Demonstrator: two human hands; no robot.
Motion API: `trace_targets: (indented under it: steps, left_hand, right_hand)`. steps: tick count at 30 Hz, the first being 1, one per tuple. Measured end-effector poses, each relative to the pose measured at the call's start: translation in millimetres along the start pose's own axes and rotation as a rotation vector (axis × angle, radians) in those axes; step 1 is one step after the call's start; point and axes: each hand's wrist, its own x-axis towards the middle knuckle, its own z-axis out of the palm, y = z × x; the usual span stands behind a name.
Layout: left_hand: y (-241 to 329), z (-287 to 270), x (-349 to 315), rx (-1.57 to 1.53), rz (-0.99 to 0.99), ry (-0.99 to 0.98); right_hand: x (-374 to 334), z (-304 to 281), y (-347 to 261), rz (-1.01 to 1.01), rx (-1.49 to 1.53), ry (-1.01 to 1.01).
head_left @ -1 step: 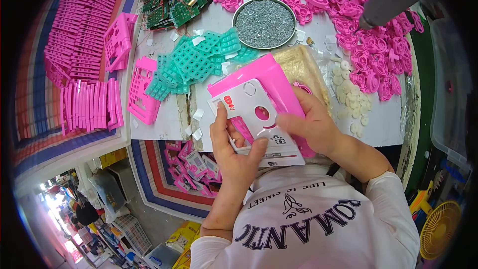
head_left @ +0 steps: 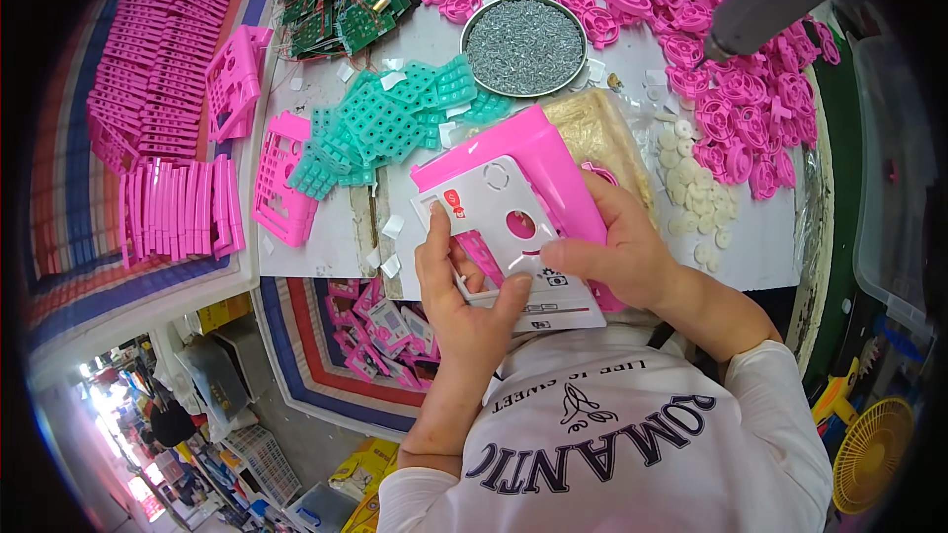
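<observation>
Over the table's front edge I hold a pink plastic housing [head_left: 533,148] with a white printed panel [head_left: 484,199] lying on it, slightly tilted. The panel has a round hole, a rectangular window and small printed pictures. My left hand [head_left: 464,311] grips the panel and housing at their near left side, thumb on top and fingers partly hidden beneath. On the right, my right hand [head_left: 632,257] is wrapped round the housing's edge, its thumb pressing on the panel below the round hole. A pink ring-shaped part [head_left: 598,174] shows by its fingers.
Behind are teal button pads [head_left: 380,123], a round tin of screws [head_left: 523,44] and green circuit boards [head_left: 365,15]. Pink round parts [head_left: 731,89] and white discs [head_left: 696,192] lie right. Stacked pink shells [head_left: 168,49] stand left; a grey post [head_left: 760,10] juts in upper right.
My right thumb has shifted slightly left and down across the white panel. The left hand and the housing are almost still.
</observation>
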Motion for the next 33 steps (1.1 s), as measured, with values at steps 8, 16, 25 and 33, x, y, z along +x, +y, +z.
trace_targets:
  steps: [8,16,25,33]
  left_hand:
    - [15,-5,-4,-0.225,-0.161,0.003]
    - [-2,-5,-17,0.010,-0.024,0.052]
    - [-4,-5,12,-0.172,0.022,0.154]
    - [3,-6,32,-0.243,0.124,0.300]
  right_hand:
    - [1,1,2,0.050,-0.124,0.004]
    - [1,2,7,0.033,-0.167,-0.027]
    - [3,7,6,0.116,0.091,0.053]
    - [-16,-21,6,0.303,-0.007,-0.067]
